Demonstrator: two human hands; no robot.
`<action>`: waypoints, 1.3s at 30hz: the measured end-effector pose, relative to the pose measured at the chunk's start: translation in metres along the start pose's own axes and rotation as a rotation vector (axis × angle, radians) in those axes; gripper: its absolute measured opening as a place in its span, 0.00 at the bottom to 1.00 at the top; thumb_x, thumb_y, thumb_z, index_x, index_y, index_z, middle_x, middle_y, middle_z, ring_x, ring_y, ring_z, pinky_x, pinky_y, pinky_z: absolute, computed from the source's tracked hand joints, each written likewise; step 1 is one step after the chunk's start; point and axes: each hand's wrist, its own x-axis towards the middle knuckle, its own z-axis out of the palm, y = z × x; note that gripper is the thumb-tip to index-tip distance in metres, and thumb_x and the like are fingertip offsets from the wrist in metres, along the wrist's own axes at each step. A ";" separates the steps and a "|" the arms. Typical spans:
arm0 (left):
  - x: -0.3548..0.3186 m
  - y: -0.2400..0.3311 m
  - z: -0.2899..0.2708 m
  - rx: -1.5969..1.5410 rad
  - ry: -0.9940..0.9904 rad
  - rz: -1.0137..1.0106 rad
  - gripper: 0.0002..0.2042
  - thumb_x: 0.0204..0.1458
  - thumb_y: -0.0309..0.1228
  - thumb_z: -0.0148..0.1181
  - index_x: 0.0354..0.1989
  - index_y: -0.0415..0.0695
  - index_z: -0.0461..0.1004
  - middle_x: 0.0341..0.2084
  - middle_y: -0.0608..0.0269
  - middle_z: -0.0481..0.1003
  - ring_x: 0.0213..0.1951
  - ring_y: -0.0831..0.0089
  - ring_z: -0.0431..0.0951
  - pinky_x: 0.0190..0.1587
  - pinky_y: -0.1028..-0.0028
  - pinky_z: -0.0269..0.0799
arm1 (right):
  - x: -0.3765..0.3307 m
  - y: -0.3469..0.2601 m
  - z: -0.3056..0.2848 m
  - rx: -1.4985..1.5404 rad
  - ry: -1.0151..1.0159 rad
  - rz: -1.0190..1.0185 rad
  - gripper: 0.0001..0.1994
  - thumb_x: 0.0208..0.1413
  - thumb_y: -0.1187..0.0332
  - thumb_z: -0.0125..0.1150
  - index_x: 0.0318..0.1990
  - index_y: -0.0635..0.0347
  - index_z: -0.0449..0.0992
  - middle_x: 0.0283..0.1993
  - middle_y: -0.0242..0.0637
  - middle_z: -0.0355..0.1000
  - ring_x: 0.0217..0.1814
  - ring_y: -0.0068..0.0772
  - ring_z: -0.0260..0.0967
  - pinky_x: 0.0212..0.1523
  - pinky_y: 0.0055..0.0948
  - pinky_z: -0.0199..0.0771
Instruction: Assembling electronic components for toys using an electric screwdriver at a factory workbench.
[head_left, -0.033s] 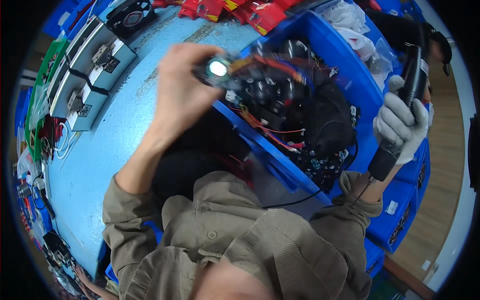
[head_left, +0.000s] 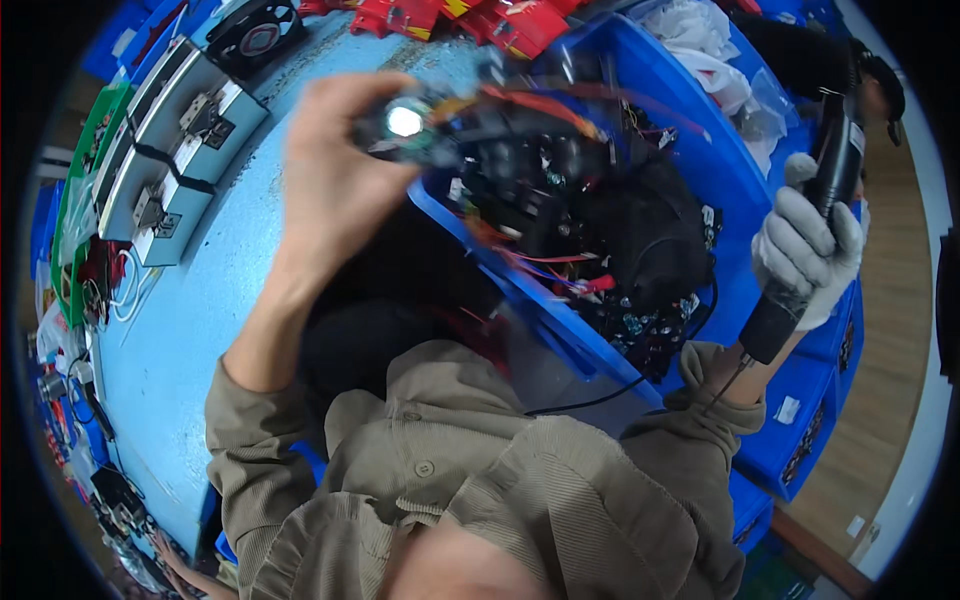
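My bare left hand (head_left: 345, 170), blurred by motion, grips a small dark part (head_left: 405, 122) above the blue table. It has a bright white disc and a greenish rim. Orange and red wires (head_left: 535, 108) trail from it to the right, over a blue bin (head_left: 545, 325) heaped with black parts, cables and small pieces. At the far right, my right hand (head_left: 805, 245) in a light grey glove is closed around a black electric screwdriver (head_left: 770, 328). The bit points down toward my sleeve. What the wires join at their far end is smeared.
Silvery metal fixtures with clamps (head_left: 175, 170) stand on the blue table (head_left: 165, 350) at left, beside a black fan (head_left: 255, 35). Red parts (head_left: 530, 25) lie at the back. Clear plastic bags (head_left: 710, 50) and more blue bins (head_left: 790, 420) are on the right. Another person's hand (head_left: 170, 555) shows lower left.
My left hand has moved left and slightly up with the dark part, drawing the wires along over the bin. My right hand and the screwdriver have hardly moved.
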 end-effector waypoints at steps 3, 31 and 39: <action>0.009 -0.001 -0.017 0.114 0.148 0.089 0.19 0.29 0.25 0.64 0.36 0.44 0.74 0.33 0.57 0.72 0.38 0.64 0.73 0.42 0.69 0.68 | -0.009 -0.001 -0.010 0.016 0.018 -0.042 0.18 0.56 0.71 0.47 0.51 0.69 0.53 0.21 0.29 0.59 0.14 0.13 0.57 0.12 0.13 0.60; -0.130 -0.086 -0.199 0.646 -0.511 -0.008 0.17 0.33 0.22 0.64 0.35 0.50 0.72 0.55 0.60 0.59 0.60 0.55 0.52 0.57 0.56 0.53 | 0.039 0.052 0.040 0.007 0.057 0.137 0.25 0.57 0.68 0.45 0.58 0.70 0.47 0.21 0.26 0.56 0.16 0.12 0.54 0.16 0.14 0.58; -0.190 -0.119 -0.219 1.019 -0.064 -0.154 0.29 0.39 0.13 0.49 0.51 0.57 0.66 0.56 0.57 0.57 0.59 0.55 0.52 0.58 0.58 0.50 | 0.075 0.151 0.104 -0.197 -0.012 0.100 0.22 0.56 0.70 0.46 0.56 0.69 0.52 0.19 0.27 0.53 0.14 0.15 0.53 0.16 0.16 0.54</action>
